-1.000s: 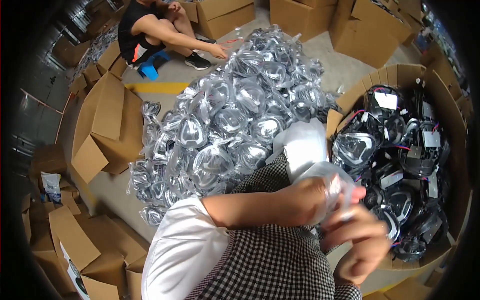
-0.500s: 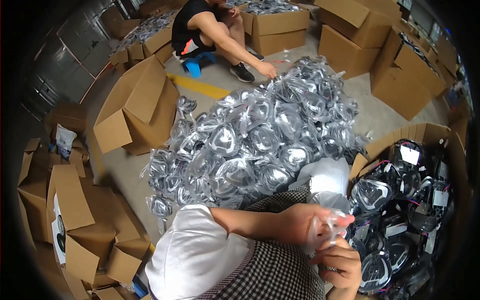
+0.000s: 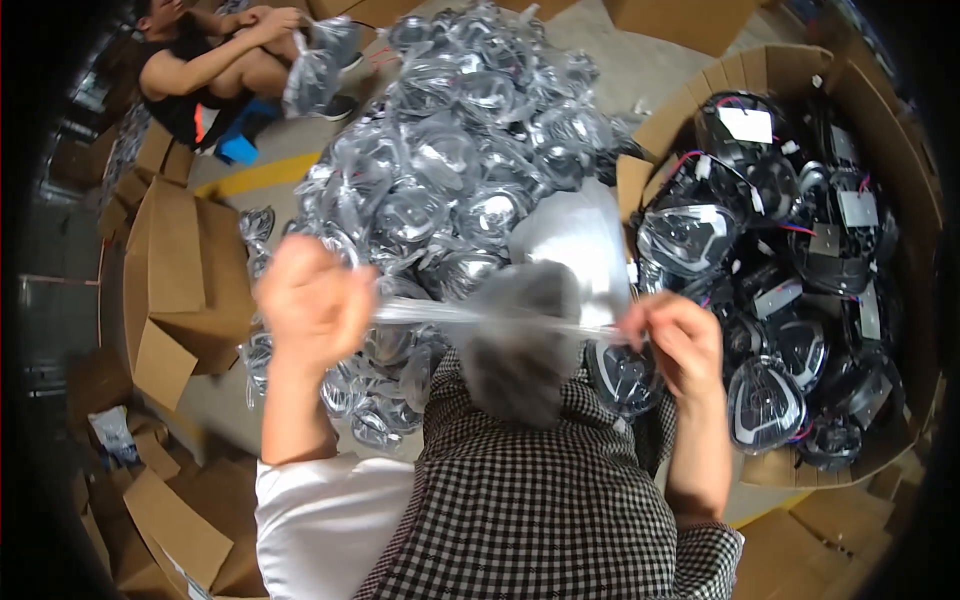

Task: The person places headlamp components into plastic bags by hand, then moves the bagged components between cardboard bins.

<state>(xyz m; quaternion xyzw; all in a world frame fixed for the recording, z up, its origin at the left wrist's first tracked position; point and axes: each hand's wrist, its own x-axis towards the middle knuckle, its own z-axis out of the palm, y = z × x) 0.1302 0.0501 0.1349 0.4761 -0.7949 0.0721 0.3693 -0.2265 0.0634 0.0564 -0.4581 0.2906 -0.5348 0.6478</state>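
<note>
Between my hands a clear plastic bag [image 3: 520,360] hangs over my lap, blurred, with a dark rounded thing inside. Its top is pulled out sideways into two taut ends. My left hand [image 3: 312,305], smeared by motion, is closed on one end. On the other side my right hand [image 3: 685,345] pinches the opposite end. Below it, beside my apron, lies a dark unit with a clear cover [image 3: 627,378]. Just beyond the bag is a stack of whitish plastic bags [image 3: 575,240]. A heap of bagged units [image 3: 440,160] spreads over the floor ahead.
At the right, an open carton [image 3: 918,150] holds several unbagged dark units with wires and clear covers. Open cartons [image 3: 175,245] stand along the left. A co-worker [image 3: 215,65] sits on a blue stool [image 3: 237,148] at the far left, holding a bagged unit [image 3: 322,65].
My hands have moved apart from close together at the right, stretching the bag's ends with the bag now in view between them. The view has shifted. The co-worker has lifted a bagged unit.
</note>
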